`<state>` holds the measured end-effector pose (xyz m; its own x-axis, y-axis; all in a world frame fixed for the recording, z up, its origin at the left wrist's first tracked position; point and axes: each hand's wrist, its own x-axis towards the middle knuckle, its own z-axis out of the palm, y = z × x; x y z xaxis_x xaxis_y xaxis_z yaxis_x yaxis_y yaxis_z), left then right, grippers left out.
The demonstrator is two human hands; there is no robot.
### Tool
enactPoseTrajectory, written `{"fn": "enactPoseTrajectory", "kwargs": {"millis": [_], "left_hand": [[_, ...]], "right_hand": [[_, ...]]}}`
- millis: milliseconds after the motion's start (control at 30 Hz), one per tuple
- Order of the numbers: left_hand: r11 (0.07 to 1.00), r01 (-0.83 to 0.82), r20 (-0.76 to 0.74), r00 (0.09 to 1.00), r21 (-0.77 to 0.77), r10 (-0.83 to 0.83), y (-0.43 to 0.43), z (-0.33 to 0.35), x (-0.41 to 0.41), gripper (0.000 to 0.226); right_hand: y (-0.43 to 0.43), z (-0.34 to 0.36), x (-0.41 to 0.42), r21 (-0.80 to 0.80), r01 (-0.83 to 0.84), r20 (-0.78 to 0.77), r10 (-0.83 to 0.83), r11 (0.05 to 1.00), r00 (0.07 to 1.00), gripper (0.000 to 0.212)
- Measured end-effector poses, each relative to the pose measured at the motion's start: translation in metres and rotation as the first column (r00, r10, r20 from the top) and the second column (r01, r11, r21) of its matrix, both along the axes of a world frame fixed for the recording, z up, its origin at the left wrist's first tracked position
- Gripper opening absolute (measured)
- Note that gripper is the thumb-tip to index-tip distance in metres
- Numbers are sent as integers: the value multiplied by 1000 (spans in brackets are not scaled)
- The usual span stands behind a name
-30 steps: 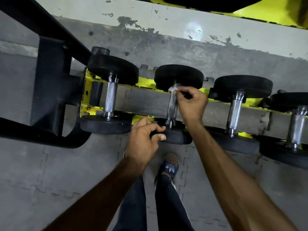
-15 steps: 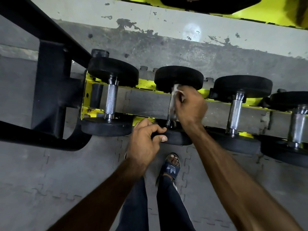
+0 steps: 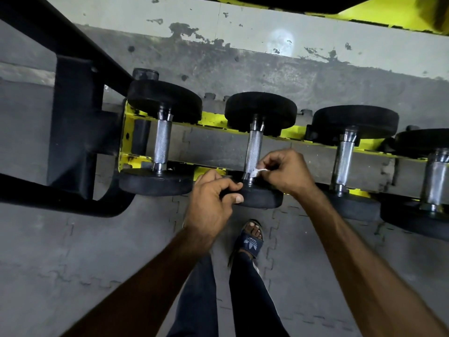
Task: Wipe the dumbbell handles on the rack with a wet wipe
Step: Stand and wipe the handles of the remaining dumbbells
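Note:
Several black-ended dumbbells lie across a yellow rack (image 3: pixel 209 117). The second dumbbell's knurled steel handle (image 3: pixel 254 149) stands bare along most of its length. My right hand (image 3: pixel 284 172) pinches a small white wet wipe (image 3: pixel 258 171) against the near end of that handle. My left hand (image 3: pixel 213 203) grips the rim of the same dumbbell's near black weight (image 3: pixel 262 195). To the left, the first dumbbell's handle (image 3: pixel 162 144) is untouched. On the right are a third handle (image 3: pixel 343 158) and a fourth handle (image 3: pixel 435 181).
A black steel frame (image 3: pixel 73 132) of the rack fills the left side. Grey interlocking floor mats (image 3: pixel 97 251) lie underfoot. My foot in a blue sandal (image 3: pixel 250 242) stands just below the second dumbbell. A yellow shelf edge (image 3: pixel 364 15) runs along the top.
My right hand slid the wipe down the second handle from its far end to its near end. My left hand kept its grip on the near weight.

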<state>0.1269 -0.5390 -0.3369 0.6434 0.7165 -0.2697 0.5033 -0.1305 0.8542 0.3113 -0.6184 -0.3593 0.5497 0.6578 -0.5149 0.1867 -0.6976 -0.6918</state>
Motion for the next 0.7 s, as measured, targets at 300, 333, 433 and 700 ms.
{"fn": "enactPoseTrajectory", "kwargs": {"millis": [300,333,433,700], "left_hand": [[999,-14,-9,1000,44,14,-4,3,0,13],[999,-18,-11,1000,49,19,-5,4,0,14],[998,-38,-10,999,49,39,-8,2,0,13],[996,-82,-10,997,40,82,-11,0,-1,13]], "right_hand": [[56,1,12,-189,-445,760,417,876,498,25],[62,6,8,-339,-474,705,553,813,445,23],[77,19,-5,-507,-611,486,787,608,380,18],[22,6,-6,-48,-279,344,279,959,897,9]]}}
